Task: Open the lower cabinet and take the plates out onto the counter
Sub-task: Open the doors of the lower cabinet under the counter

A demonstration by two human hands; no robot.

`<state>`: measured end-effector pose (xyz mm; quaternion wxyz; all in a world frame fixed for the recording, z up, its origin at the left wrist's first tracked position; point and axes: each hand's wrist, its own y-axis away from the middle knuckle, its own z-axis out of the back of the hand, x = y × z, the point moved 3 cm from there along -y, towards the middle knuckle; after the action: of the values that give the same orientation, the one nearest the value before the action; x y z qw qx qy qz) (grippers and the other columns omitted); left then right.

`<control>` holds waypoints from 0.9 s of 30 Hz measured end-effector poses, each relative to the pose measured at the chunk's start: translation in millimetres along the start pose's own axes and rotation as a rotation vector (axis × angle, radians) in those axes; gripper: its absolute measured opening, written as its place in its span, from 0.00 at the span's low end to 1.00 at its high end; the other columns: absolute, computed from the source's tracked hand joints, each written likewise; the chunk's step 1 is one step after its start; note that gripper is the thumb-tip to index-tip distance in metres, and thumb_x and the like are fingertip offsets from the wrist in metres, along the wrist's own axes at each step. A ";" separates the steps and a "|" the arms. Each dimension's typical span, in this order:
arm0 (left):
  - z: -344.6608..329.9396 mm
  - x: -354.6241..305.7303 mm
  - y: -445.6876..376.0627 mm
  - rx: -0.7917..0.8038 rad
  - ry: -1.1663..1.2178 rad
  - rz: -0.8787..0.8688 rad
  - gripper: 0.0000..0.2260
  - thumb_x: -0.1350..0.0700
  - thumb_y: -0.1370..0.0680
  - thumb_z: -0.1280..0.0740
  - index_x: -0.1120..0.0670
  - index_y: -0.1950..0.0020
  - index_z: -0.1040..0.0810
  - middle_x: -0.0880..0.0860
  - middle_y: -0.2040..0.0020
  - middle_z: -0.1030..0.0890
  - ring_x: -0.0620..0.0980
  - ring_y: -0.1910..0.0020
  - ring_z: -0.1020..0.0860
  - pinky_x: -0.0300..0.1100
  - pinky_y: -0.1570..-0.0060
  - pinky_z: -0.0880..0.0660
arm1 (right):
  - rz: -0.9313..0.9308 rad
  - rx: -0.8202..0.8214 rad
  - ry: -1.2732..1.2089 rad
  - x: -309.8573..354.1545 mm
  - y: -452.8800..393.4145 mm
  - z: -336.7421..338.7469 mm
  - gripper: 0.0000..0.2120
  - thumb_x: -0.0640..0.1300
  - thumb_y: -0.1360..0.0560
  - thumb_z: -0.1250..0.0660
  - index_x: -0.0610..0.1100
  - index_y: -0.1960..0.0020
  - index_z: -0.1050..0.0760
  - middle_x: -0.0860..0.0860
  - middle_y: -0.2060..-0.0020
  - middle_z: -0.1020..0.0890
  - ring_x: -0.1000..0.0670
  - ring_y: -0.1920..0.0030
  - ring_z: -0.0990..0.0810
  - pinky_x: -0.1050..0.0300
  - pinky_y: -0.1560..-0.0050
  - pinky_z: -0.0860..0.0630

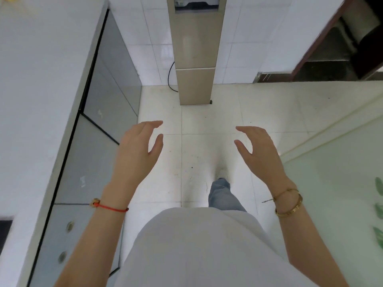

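A white counter (pixel 37 83) runs along the left side. Below it are grey lower cabinet doors (pixel 97 146), all closed, framed in black. No plates are in sight. My left hand (pixel 136 150) hovers in the air just right of the cabinet fronts, fingers spread and curled, holding nothing. My right hand (pixel 259 150) floats over the tiled floor at the same height, also open and empty. Neither hand touches the cabinet.
A tall beige appliance (pixel 195 59) stands against the white tiled wall ahead, with a black cable (pixel 171 77) beside it. A frosted glass panel (pixel 342 183) bounds the right side. A dark doorway (pixel 335 48) is at top right. Round knobs (pixel 69 226) sit on a lower panel.
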<state>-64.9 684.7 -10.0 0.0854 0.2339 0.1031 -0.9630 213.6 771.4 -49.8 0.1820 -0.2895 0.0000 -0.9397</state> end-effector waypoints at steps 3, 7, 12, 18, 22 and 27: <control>-23.7 -21.1 -51.9 -0.017 0.011 0.022 0.14 0.56 0.20 0.37 0.56 0.35 0.24 0.53 0.39 0.20 0.55 0.40 0.23 0.46 0.38 0.30 | 0.035 0.024 0.017 -28.6 -53.6 16.3 0.17 0.45 0.21 0.36 0.43 0.34 0.27 0.48 0.39 0.22 0.47 0.36 0.27 0.54 0.33 0.34; -47.8 -48.4 -124.0 -0.061 0.028 0.067 0.13 0.58 0.20 0.37 0.57 0.36 0.24 0.54 0.41 0.19 0.56 0.42 0.22 0.47 0.40 0.29 | 0.083 0.063 0.035 -65.9 -139.5 40.6 0.17 0.45 0.21 0.36 0.43 0.34 0.27 0.48 0.39 0.22 0.48 0.36 0.28 0.57 0.34 0.35; -63.5 -56.8 -185.8 -0.111 0.022 0.239 0.14 0.56 0.20 0.38 0.54 0.35 0.24 0.52 0.39 0.20 0.54 0.40 0.24 0.47 0.38 0.30 | 0.178 0.145 0.018 -87.7 -241.0 44.5 0.17 0.46 0.21 0.37 0.43 0.33 0.27 0.47 0.38 0.22 0.47 0.36 0.27 0.53 0.32 0.32; -69.2 -37.8 -228.7 -0.193 -0.016 0.436 0.13 0.57 0.20 0.37 0.55 0.36 0.23 0.53 0.41 0.20 0.57 0.41 0.23 0.51 0.39 0.27 | 0.365 0.253 -0.018 -79.1 -345.7 13.8 0.16 0.46 0.21 0.37 0.44 0.35 0.27 0.49 0.41 0.21 0.47 0.39 0.27 0.53 0.36 0.29; -72.8 -15.2 -256.2 -0.269 -0.036 0.548 0.13 0.57 0.20 0.36 0.55 0.37 0.23 0.52 0.42 0.19 0.54 0.42 0.23 0.49 0.40 0.27 | 0.470 0.309 -0.054 -62.0 -414.0 -19.6 0.15 0.45 0.22 0.36 0.44 0.36 0.26 0.49 0.45 0.21 0.49 0.44 0.26 0.53 0.40 0.27; -67.1 21.3 -294.6 -0.336 -0.063 0.672 0.13 0.57 0.20 0.36 0.54 0.37 0.23 0.52 0.41 0.20 0.55 0.41 0.23 0.49 0.41 0.27 | 0.580 0.423 -0.117 -19.2 -492.5 -59.7 0.15 0.44 0.22 0.37 0.43 0.36 0.27 0.48 0.42 0.22 0.50 0.41 0.27 0.54 0.39 0.28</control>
<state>-117.2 982.3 -31.5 0.4371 0.2078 0.1743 -0.8575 27.4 1231.5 -58.1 0.4966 -0.2866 -0.1225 -0.8101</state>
